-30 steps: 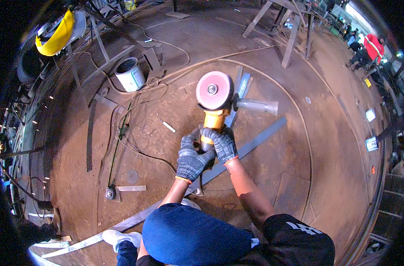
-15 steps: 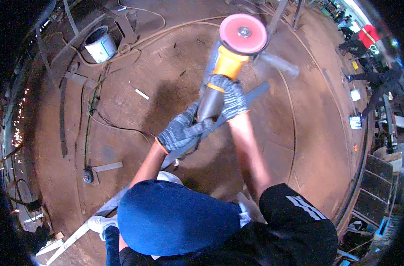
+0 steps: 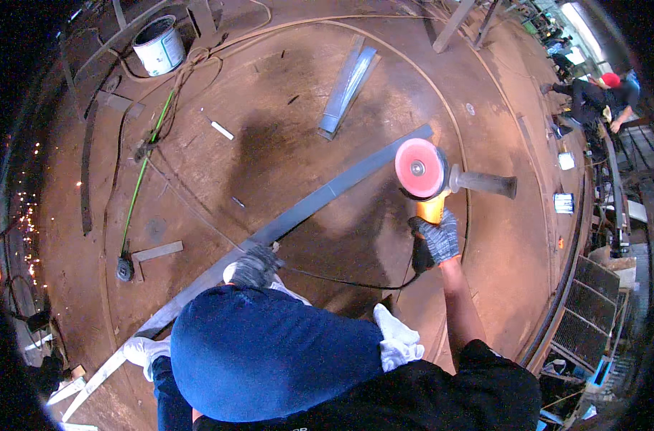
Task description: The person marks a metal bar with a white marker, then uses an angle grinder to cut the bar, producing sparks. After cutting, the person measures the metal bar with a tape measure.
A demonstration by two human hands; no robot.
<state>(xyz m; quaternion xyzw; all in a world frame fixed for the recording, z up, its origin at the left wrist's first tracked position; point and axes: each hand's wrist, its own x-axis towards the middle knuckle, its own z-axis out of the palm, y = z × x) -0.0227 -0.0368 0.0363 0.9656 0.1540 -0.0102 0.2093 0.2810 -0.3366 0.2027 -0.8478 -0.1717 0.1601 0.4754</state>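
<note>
My right hand [image 3: 439,237], in a grey knitted glove, is wrapped round the yellow and black body of an angle grinder [image 3: 431,208]. The grinder's pink disc [image 3: 419,169] faces up, and its grey side handle [image 3: 487,184] sticks out to the right, held by nobody. My left hand [image 3: 256,267], gloved too, is down beside my blue-clad knee, over the near part of a long grey metal bar [image 3: 305,208] and close to a white shoe. Its fingers are partly hidden and blurred. The grinder's black cord [image 3: 341,279] runs along the floor towards this hand; whether the hand touches it is unclear.
Several flat metal strips [image 3: 350,86] lie together ahead. A white bucket [image 3: 159,47] stands far left among cables. Nearer left are a green tape measure blade [image 3: 141,179] with its case and an angled metal piece [image 3: 158,251]. Sparks fly at the left edge; a person crouches far right.
My left hand has let go of the grinder and dropped towards my knee. My right hand has brought the grinder lower and to the right, uncovering the metal strips.
</note>
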